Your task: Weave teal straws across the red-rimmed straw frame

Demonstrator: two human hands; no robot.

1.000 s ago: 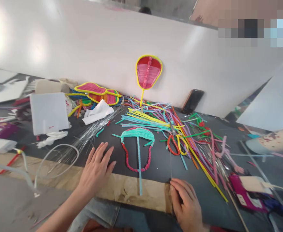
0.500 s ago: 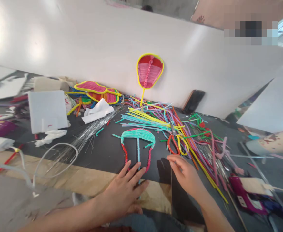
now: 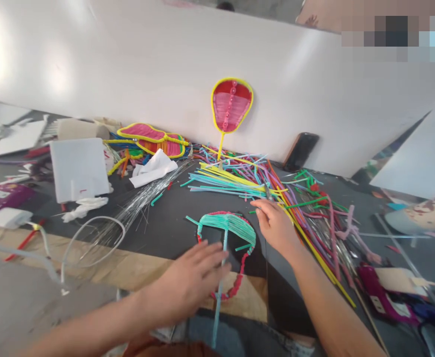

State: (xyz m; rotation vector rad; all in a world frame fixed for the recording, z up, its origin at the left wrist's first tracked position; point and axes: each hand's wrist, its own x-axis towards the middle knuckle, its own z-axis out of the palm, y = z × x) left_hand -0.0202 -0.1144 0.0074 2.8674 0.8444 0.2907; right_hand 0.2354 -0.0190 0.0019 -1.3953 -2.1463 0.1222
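Note:
A fan-shaped frame of pipe cleaners (image 3: pixel 239 228) lies in front of me. Turquoise strands fill its top, red ones form the sides, and a pale blue stem (image 3: pixel 220 307) runs down the middle towards me. My left hand (image 3: pixel 197 275), slightly blurred, rests over the frame's left side with its fingers stretched out. To the right, my right hand (image 3: pixel 279 228) has its fingers curled over the handles of a pair of scissors, which it hides. Only the metal part of the scissors (image 3: pixel 267 191) shows above the fingers. Cut turquoise and yellow pipe cleaners (image 3: pixel 228 181) lie just beyond.
A finished pink-and-yellow fan (image 3: pixel 232 104) stands against the white partition (image 3: pixel 146 74). A phone (image 3: pixel 301 151) leans there too. Wire stems (image 3: pixel 139 191), a white cable (image 3: pixel 124 233) and a white box (image 3: pixel 79 168) lie left. A purple device (image 3: pixel 384 297) sits right.
My right hand has moved forward onto the scissors, covering their orange and yellow handles. The fan frame has slid right and closer to me, with my left hand still over it.

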